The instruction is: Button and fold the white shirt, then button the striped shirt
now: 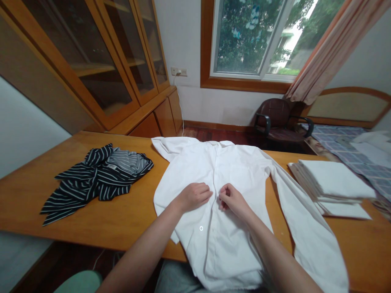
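A white long-sleeved shirt [241, 167] lies front up on the table, collar at the far side, its lower end hanging over the near edge. Left of the front placket, my left hand [195, 196] rests on the cloth, fingers closed together, fingertips at the placket's edge. Just right of the placket is my right hand [231, 198], fingers curled, thumb and forefinger pinched at the shirt. The fingertips hide what small part of the shirt they grip. Buttons under the hands cannot be made out. One sleeve stretches down the right side; the other lies folded at the upper left.
A crumpled black-and-white striped garment [97, 175] lies left on the wooden table [122, 232]. Folded white cloth [332, 179] is stacked on the right. Beyond stand a glass-doored cabinet [134, 101], an office chair [275, 118] and a bed [345, 140]. A green stool [81, 283] is below left.
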{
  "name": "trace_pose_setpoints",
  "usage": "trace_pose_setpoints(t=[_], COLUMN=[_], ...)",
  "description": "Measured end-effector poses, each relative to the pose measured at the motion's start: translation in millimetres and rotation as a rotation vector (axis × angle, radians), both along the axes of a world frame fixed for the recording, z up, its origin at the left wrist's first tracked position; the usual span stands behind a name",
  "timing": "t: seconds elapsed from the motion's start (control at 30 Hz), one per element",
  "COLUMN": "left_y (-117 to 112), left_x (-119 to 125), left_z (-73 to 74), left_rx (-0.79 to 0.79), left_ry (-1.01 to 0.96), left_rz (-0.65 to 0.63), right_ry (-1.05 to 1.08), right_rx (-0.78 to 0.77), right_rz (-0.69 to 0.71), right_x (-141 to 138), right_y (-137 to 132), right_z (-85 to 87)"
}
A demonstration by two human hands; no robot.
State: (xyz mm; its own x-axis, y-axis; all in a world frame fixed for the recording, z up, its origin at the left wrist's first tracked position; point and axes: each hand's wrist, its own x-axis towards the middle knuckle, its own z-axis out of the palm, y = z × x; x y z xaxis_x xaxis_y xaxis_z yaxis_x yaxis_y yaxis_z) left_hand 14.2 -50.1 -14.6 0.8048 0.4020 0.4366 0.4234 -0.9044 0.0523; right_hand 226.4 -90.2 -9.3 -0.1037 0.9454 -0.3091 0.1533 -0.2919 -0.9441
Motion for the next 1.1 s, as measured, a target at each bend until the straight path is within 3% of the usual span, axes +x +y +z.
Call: trace_pose_setpoints(t=[0.17, 0.3, 0.53, 0.67, 1.1], left_y=[1, 1, 1, 0, 1], left_x=[0, 0, 0, 1, 0], left_z=[-1.2, -0.9, -1.3, 1.3, 0.6], left_rx=[-0.004, -0.005, 0.011, 0.009, 0.053], left_ry=[-0.010, -0.016, -0.014, -0.016, -0.038], left_rz=[0.002, -0.001, -0.004, -0.004, -0.019], right_ry=[-0.263, -0.334, -0.180, -0.059, 0.130], right_rx=[0.072, 0.080, 0.010, -0.026, -0.014], right_rz=[0.064, 0.107, 0.117, 0.099, 0.037], right_x=[-2, -1, 4, 4, -4], right_y=[-2, -2, 0, 0, 0], right_z=[7.9, 10.1, 1.7, 5.7, 0.2])
